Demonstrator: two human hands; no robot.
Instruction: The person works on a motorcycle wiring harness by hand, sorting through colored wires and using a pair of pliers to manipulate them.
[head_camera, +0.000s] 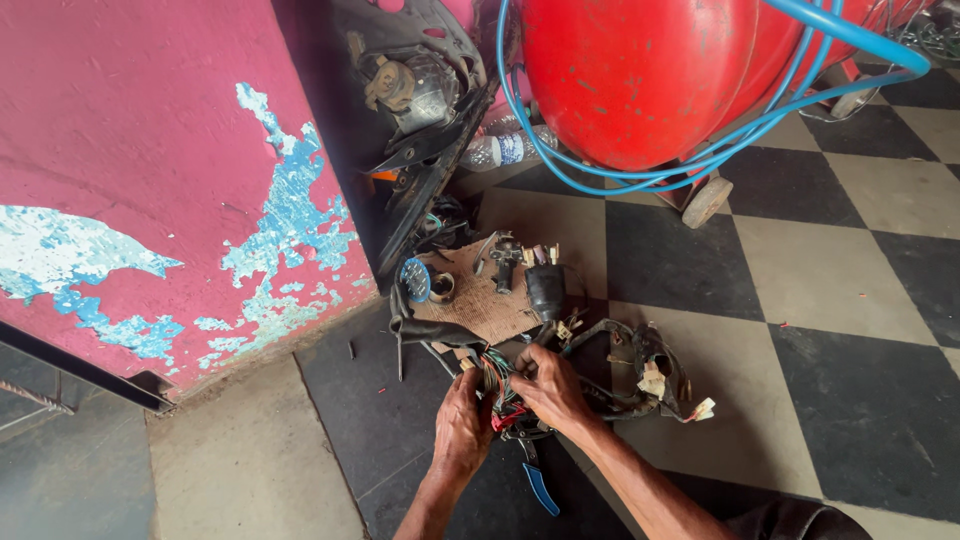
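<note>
Both hands, left hand (463, 418) and right hand (549, 388), clutch the wire harness (600, 375)

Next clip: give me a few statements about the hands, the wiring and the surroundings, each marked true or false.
1. Both hands, the left hand and the right hand, are on the wiring harness. True.
2. The harness lies on a workbench. False: it lies on the checkered floor.
3. A red tank with a blue hose looped around it stands behind the work. True.
4. The blue-handled pliers are held in the right hand. False: they lie on the floor below the hands.
</note>
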